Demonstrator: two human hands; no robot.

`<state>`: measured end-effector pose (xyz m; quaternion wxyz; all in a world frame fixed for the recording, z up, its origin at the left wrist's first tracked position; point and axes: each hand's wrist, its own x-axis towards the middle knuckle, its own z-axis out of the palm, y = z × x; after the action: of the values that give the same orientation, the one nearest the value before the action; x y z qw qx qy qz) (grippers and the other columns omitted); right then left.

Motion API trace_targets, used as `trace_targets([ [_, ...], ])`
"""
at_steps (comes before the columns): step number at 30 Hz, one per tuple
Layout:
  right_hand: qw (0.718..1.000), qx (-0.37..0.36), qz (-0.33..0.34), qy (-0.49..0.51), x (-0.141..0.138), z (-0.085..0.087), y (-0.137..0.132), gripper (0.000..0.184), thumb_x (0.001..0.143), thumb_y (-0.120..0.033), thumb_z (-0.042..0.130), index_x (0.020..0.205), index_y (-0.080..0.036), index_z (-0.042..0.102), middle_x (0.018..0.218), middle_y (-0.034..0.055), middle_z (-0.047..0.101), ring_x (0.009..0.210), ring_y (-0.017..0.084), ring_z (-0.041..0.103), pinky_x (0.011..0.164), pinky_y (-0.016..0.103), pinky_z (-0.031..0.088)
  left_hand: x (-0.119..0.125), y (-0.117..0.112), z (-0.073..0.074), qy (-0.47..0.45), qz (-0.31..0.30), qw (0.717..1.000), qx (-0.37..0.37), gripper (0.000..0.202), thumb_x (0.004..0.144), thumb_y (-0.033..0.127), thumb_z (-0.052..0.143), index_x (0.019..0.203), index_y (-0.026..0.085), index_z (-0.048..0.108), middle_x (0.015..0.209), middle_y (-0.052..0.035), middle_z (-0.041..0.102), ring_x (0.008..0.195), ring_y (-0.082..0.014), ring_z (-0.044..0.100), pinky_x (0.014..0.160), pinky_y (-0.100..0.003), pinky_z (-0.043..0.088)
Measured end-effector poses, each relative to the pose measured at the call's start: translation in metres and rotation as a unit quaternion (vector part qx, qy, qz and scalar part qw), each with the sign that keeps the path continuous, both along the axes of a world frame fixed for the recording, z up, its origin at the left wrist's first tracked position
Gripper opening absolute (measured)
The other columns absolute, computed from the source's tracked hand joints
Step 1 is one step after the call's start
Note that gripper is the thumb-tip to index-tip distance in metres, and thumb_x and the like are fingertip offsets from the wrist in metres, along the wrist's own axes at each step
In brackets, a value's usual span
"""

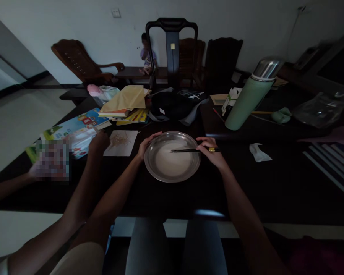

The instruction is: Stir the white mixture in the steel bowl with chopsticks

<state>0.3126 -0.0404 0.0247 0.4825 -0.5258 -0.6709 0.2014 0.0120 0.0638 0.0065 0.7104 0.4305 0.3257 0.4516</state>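
Note:
A shallow round metal basin (148, 168) stands on the dark table in front of me, with a pale, milky layer (172, 162) covering its bottom. Around its left rim curls my left hand (145, 145), gripping the edge. Black chopsticks with gold bands (186, 151) are held in my right hand (210, 151). Their tips reach over the pale layer; whether they touch it I cannot tell. The fingers of that hand also lie at the basin's right rim. Left of the basin lies a white paper (126, 139) with a brownish patch on it.
At the left, another person's arms (84, 183) reach over the table beside a colourful book (74, 124). Books (132, 114) and a black bag (172, 107) lie behind the basin. A green thermos (249, 101) and a crumpled tissue (259, 152) are at right. A person sits beyond the chair (172, 57).

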Motion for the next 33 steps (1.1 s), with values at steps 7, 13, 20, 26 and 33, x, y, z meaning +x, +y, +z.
trace_targets([
  [7,0.999,-0.006,0.049,0.018,0.003,0.003,-0.002,0.037,0.090,-0.049,0.051,0.065,-0.028,0.067,0.106,0.0009,0.072,0.108,0.025,0.055,0.100,0.048,0.037,0.003,-0.004,0.005,0.000,0.001,1.000,0.000,0.040,0.079,0.036,0.059,0.110,0.014,0.072,0.117,-0.0080,0.068,0.123,-0.0339,0.051,0.110,-0.044,0.032],
  [13,1.000,0.012,-0.013,0.012,0.002,-0.001,0.001,0.034,0.088,-0.051,0.054,0.067,-0.027,0.068,0.105,0.0025,0.071,0.106,0.025,0.054,0.099,0.048,0.037,0.000,-0.003,0.003,-0.009,-0.001,1.000,-0.001,0.043,0.079,0.037,0.059,0.113,0.014,0.071,0.116,-0.0082,0.068,0.122,-0.0335,0.051,0.109,-0.043,0.033],
  [20,0.998,-0.008,0.056,0.018,-0.001,0.000,-0.001,0.037,0.089,-0.052,0.052,0.065,-0.027,0.067,0.105,0.0016,0.072,0.108,0.025,0.054,0.098,0.046,0.039,0.005,-0.004,-0.002,0.019,0.008,0.999,0.032,0.043,0.078,0.037,0.060,0.111,0.012,0.071,0.120,-0.0108,0.066,0.125,-0.0362,0.049,0.110,-0.046,0.032],
  [26,1.000,0.018,-0.013,0.019,0.004,-0.001,0.000,0.034,0.089,-0.049,0.053,0.066,-0.027,0.066,0.103,0.0021,0.071,0.106,0.025,0.053,0.098,0.048,0.038,-0.070,0.022,0.028,0.033,0.087,0.993,0.078,0.023,0.088,0.023,0.050,0.096,0.018,0.071,0.109,-0.0068,0.070,0.127,-0.0309,0.050,0.103,-0.042,0.043],
  [33,0.998,0.000,0.061,-0.004,-0.004,-0.001,-0.001,0.030,0.088,-0.047,0.057,0.068,-0.028,0.067,0.105,0.0012,0.071,0.106,0.025,0.054,0.097,0.046,0.039,-0.045,0.017,0.014,0.033,0.047,0.996,0.069,0.027,0.085,0.028,0.053,0.099,0.017,0.073,0.112,-0.0073,0.069,0.123,-0.0339,0.052,0.104,-0.046,0.041],
])
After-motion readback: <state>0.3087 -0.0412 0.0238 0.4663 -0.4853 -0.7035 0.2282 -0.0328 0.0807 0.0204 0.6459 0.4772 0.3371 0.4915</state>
